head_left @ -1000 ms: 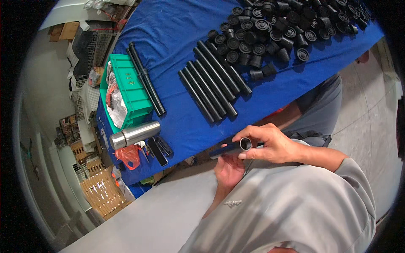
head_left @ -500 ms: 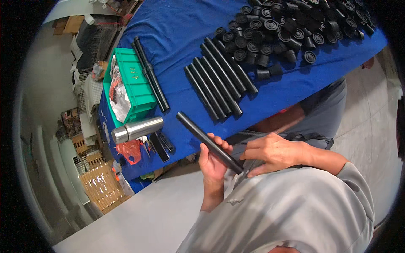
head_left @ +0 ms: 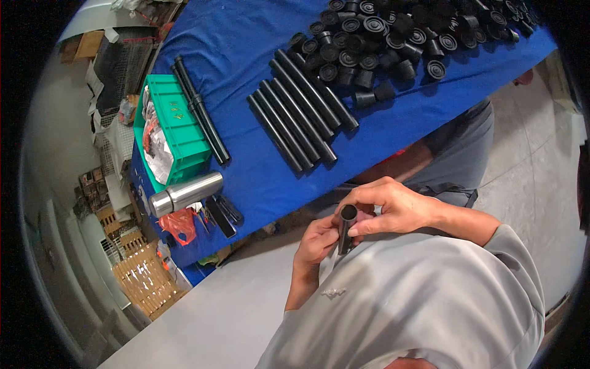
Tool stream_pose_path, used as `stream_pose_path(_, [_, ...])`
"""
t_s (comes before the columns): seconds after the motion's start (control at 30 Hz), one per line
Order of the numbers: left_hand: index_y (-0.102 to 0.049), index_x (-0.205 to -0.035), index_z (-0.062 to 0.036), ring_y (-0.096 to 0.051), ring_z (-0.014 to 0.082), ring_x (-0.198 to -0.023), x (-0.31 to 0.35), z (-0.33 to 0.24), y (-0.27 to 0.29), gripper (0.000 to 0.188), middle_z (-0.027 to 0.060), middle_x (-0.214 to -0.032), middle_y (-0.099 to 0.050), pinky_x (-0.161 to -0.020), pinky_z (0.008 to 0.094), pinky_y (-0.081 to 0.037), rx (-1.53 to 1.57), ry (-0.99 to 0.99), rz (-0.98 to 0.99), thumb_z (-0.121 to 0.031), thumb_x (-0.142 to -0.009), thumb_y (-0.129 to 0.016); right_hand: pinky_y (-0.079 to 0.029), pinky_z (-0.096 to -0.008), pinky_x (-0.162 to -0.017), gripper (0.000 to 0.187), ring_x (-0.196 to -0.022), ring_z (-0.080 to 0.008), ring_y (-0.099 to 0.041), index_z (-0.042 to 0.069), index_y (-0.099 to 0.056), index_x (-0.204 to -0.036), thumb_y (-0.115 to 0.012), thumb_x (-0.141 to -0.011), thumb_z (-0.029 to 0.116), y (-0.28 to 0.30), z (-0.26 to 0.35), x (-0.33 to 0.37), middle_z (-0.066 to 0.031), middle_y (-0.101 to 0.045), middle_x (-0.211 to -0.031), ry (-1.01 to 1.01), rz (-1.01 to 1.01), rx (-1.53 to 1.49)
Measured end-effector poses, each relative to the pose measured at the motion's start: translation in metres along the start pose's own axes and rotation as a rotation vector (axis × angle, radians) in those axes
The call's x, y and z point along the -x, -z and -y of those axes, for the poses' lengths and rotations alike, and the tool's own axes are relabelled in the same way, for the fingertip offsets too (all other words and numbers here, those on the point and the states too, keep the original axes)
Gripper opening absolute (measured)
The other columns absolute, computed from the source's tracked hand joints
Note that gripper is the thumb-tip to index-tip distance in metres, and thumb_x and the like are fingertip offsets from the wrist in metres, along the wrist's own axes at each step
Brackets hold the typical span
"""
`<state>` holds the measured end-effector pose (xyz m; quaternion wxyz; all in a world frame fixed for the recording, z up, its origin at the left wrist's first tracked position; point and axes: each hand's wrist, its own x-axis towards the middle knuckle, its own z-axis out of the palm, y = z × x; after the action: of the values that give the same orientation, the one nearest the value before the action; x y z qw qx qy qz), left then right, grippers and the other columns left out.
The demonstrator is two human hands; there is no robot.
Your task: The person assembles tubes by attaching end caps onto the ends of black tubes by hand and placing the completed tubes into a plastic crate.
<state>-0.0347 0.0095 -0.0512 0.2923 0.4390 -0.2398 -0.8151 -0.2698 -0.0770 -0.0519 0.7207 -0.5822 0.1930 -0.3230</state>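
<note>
A black tube [head_left: 346, 230] is held close to my chest, its hollow open end tipped up toward me. My left hand [head_left: 318, 240] is closed around it from the left. From the right, my right hand [head_left: 388, 206] grips it near the open end, thumb on the near side and fingers curled behind. The tube's lower end is hidden. On the table beyond lies a row of several similar black tubes [head_left: 295, 117], side by side and slanted. Farther back spreads a big heap of round black ribbed caps [head_left: 375, 55].
A blue cloth [head_left: 239, 184] covers the table. At its left stand a green bin [head_left: 178, 117] with crumpled packing, a pair of longer black tubes [head_left: 200, 107], a steel flask [head_left: 190, 192], a phone [head_left: 220, 219] and a red plastic bag [head_left: 178, 225]. A person's legs [head_left: 461, 147] are across the table edge.
The tube has swung from lying slanted in my left palm to pointing its open end up at me. My right hand has closed on it. The view has shifted slightly.
</note>
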Motion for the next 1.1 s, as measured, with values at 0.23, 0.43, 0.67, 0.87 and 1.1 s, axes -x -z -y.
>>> stream_pose_path(0.23, [-0.063, -0.106, 0.0066, -0.063, 0.021, -0.092, 0.008, -0.008, 0.006, 0.033, 0.012, -0.099, -0.067, -0.081, 0.0347, -0.05, -0.118, -0.049, 0.027, -0.016, -0.084, -0.071, -0.048, -0.0328, -0.056, 0.025, -0.059, -0.0173, -0.061, 0.0, -0.063, -0.093, -0.072, -0.086, 0.022, 0.005, 0.018, 0.0, -0.0088, -0.062, -0.066, -0.148, 0.044, 0.159])
stream_pose_path(0.43, [-0.068, -0.1, 0.0023, -0.065, 0.031, -0.09, 0.007, -0.048, -0.038, 0.027, 0.0128, -0.092, -0.069, -0.086, 0.0445, -0.051, -1.345, -0.825, -0.601, -0.007, -0.076, -0.076, -0.051, -0.0318, -0.057, 0.029, -0.06, -0.0165, -0.065, -0.001, -0.067, -0.101, -0.069, -0.09, 0.026, 0.005, 0.007, 0.004, -0.0098, -0.066, -0.07, -0.054, -0.281, 0.195])
stream_pose_path(0.67, [-0.064, -0.088, 0.0004, -0.06, 0.0226, -0.069, 0.006, -0.027, -0.036, 0.008, 0.0097, -0.076, -0.065, -0.077, 0.0412, -0.05, -0.949, -1.172, -0.484, -0.007, -0.086, -0.066, -0.05, -0.0223, -0.053, 0.026, -0.06, -0.0069, -0.061, 0.0, -0.066, -0.103, -0.063, -0.097, 0.025, 0.007, 0.011, 0.005, -0.0014, -0.064, -0.074, -0.254, -0.47, -0.221])
stream_pose_path(0.87, [-0.062, -0.116, -0.0008, -0.061, 0.0276, -0.1, -0.035, -0.02, -0.057, 0.034, 0.0145, -0.106, -0.066, -0.087, 0.0435, -0.051, -0.117, -0.392, -0.321, -0.011, -0.086, -0.072, -0.05, -0.0226, -0.055, 0.031, -0.063, -0.0073, -0.06, -0.001, -0.062, -0.105, -0.059, -0.1, 0.029, 0.012, 0.014, 0.008, -0.0041, -0.064, -0.079, -0.251, -0.457, -0.442])
stream_pose_path(1.1, [-0.055, -0.122, -0.0053, -0.051, 0.0396, -0.127, -0.059, -0.013, -0.047, 0.041, 0.0234, -0.131, -0.057, -0.107, 0.0539, -0.044, 0.351, -0.559, -0.04, -0.006, -0.084, -0.073, -0.053, -0.0393, -0.061, 0.045, -0.068, -0.0276, -0.065, 0.002, -0.061, -0.109, -0.073, -0.085, 0.038, 0.045, 0.018, 0.016, -0.0123, -0.063, -0.078, 0.032, -0.553, 0.779])
